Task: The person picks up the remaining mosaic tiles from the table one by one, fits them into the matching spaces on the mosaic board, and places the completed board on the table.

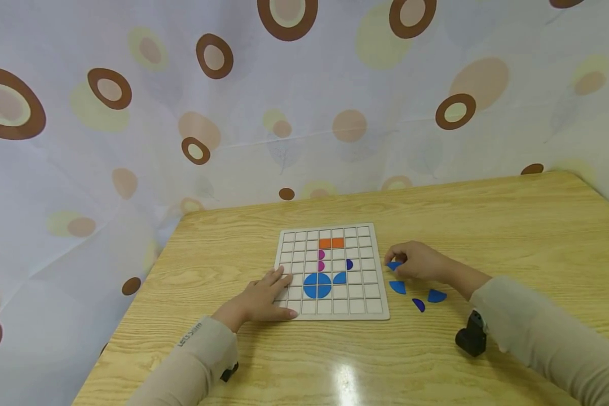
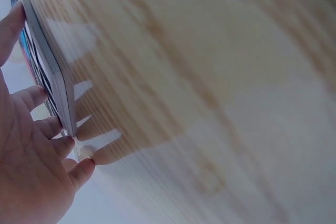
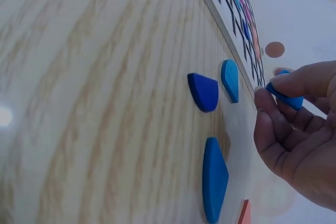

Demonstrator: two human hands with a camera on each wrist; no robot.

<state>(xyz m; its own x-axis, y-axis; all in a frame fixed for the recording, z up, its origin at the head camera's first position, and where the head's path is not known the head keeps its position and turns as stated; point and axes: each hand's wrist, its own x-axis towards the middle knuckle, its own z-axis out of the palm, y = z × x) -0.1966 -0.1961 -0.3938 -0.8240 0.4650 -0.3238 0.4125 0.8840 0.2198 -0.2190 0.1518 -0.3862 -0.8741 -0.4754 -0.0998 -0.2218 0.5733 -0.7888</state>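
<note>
A white square grid board (image 1: 341, 307) lies on the table. My left hand (image 1: 261, 298) rests on its lower left corner, fingers spread; in the left wrist view the fingers reach along the board's edge. Just past the board's right side, my right hand (image 1: 422, 261) pinches a blue quarter-circle piece (image 3: 291, 100) between thumb and fingers. On the board are a blue circle of quarter pieces (image 1: 317, 286), a single blue quarter (image 1: 340, 278), two magenta half-circles (image 1: 321, 265), a dark blue half-circle (image 1: 349, 264) and two orange squares (image 1: 331, 243).
Right of the board lie two more blue quarter-circles (image 1: 398, 287) and a dark blue half-circle (image 1: 418, 305). An orange-red piece (image 3: 245, 213) shows at the lower edge of the right wrist view. A patterned curtain (image 1: 304, 113) hangs behind the wooden table (image 1: 223, 242).
</note>
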